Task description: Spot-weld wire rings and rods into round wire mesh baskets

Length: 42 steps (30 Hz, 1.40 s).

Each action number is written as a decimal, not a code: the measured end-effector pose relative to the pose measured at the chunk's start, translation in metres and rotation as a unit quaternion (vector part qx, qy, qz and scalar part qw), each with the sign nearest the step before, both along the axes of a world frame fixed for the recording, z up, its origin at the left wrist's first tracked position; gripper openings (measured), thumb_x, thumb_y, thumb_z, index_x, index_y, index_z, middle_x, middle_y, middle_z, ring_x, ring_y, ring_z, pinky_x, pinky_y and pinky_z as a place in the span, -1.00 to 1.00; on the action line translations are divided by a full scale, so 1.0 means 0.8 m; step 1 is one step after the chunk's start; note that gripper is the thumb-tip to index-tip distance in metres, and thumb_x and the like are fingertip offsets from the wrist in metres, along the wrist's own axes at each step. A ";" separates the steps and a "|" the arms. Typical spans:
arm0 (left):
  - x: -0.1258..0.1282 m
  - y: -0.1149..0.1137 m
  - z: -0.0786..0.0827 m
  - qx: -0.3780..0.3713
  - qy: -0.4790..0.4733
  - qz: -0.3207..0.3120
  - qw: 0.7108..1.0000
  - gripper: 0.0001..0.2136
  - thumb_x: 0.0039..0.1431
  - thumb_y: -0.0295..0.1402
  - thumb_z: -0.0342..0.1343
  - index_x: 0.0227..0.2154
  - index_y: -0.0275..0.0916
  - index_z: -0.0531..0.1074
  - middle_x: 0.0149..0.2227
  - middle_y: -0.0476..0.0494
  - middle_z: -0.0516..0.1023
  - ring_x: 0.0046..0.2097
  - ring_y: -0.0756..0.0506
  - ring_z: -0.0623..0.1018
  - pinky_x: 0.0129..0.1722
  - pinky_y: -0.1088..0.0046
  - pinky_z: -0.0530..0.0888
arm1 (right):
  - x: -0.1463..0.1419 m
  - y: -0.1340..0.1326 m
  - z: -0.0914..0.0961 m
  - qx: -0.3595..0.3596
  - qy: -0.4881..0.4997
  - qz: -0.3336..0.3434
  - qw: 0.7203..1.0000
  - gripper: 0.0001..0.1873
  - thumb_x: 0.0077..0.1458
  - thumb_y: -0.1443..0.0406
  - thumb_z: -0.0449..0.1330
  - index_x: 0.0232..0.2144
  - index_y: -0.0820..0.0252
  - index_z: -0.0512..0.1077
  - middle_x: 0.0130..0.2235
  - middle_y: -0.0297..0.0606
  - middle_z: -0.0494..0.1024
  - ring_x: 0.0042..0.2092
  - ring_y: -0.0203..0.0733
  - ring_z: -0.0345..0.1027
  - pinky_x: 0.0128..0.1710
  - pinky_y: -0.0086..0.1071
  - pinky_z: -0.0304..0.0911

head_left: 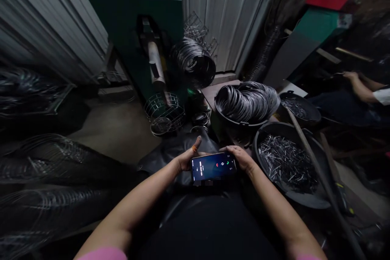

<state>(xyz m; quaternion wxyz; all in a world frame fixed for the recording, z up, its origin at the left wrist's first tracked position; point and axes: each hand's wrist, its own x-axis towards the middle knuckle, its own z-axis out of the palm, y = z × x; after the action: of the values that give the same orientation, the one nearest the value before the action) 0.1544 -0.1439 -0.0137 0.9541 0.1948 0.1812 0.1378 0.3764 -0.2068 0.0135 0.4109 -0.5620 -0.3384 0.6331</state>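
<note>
A smartphone (211,172) lies sideways in front of my dark-clothed lap, its lit screen showing red and green call icons. My left hand (186,159) grips its left end, with the thumb lifted off and an orange band on that thumb. At the other end my right hand (242,157) is closed round the phone's edge; its fingers go partly out of sight behind it. Just beyond my hands stands a round wire basket (166,109). A black tub of wire rings (248,103) sits ahead and to the right.
A large tub of short metal pieces (284,162) stands at my right, with a long bar (310,150) leaning across it. Ahead is a green machine (122,16) near a wire coil (195,63). Wire racks (57,158) fill the left. Another person's hand (352,77) shows far right.
</note>
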 end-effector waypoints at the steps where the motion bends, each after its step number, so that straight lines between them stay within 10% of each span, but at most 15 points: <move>1: -0.002 0.004 0.004 -0.013 0.007 -0.030 0.999 -0.24 0.09 0.16 -0.18 0.04 -0.50 0.31 -0.15 -0.47 0.54 -0.12 -0.33 0.55 -0.11 0.14 0.43 | -0.002 -0.006 -0.007 0.003 0.000 -0.025 1.000 -0.53 -0.31 -0.02 0.36 -0.48 0.27 0.55 -0.53 -0.26 0.53 -0.49 -0.25 0.33 -0.47 -0.44 0.19; 6: -0.013 0.020 0.025 -0.005 -0.043 -0.050 0.998 -0.10 -0.01 0.30 -0.37 0.01 -0.47 0.34 -0.28 -0.46 0.58 -0.31 -0.34 0.59 -0.37 0.14 0.47 | -0.020 -0.019 -0.031 0.043 0.035 -0.191 0.980 -0.52 -0.32 -0.05 0.35 -0.44 0.21 0.53 -0.48 -0.28 0.54 -0.41 -0.17 0.39 -0.42 -0.38 0.27; 12: 0.023 0.003 0.028 0.069 -0.059 0.226 0.970 -0.29 0.12 0.18 -0.41 -0.13 -0.26 0.44 -0.33 -0.23 0.59 -0.29 -0.18 0.58 -0.39 0.35 0.47 | -0.069 -0.005 -0.020 0.114 0.097 -0.346 0.926 -0.54 -0.21 -0.03 0.28 -0.30 0.13 0.47 -0.27 -0.25 0.55 -0.22 -0.11 0.41 -0.36 -0.36 0.32; 18: 0.058 -0.025 0.023 0.031 -0.064 0.303 0.950 -0.34 0.14 0.12 -0.20 0.01 -0.37 0.37 -0.16 -0.30 0.56 -0.06 -0.23 0.51 0.00 0.21 0.38 | -0.109 -0.015 -0.022 0.098 0.080 -0.327 0.937 -0.53 -0.19 -0.02 0.29 -0.28 0.15 0.44 -0.40 -0.27 0.52 -0.46 -0.23 0.35 -0.62 -0.45 0.16; 29: 0.045 -0.029 0.023 0.014 -0.085 0.255 0.963 -0.31 0.16 0.11 -0.20 0.08 -0.44 0.28 -0.08 -0.42 0.51 -0.01 -0.30 0.48 -0.01 0.08 0.40 | -0.070 -0.032 -0.018 0.205 -0.119 -0.248 0.939 -0.66 -0.01 0.12 0.22 -0.20 0.18 0.45 -0.21 -0.18 0.53 -0.13 -0.06 0.38 -0.10 -0.21 0.31; 42: 0.041 -0.025 0.020 0.026 -0.087 0.253 0.963 -0.31 0.18 0.10 -0.26 0.08 -0.43 0.28 -0.08 -0.39 0.51 -0.02 -0.28 0.49 -0.02 0.12 0.41 | -0.060 -0.053 -0.012 0.422 -0.559 -0.051 0.712 -0.38 -0.01 0.56 -0.01 0.02 -0.11 0.37 0.27 -0.34 -0.08 0.26 0.07 -0.16 0.18 0.03 -0.01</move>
<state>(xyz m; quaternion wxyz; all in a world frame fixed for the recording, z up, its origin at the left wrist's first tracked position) 0.1876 -0.1642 0.0024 0.8948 0.1547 0.1375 0.3955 0.3284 -0.2496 0.0041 0.3729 -0.5976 -0.7093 -0.0267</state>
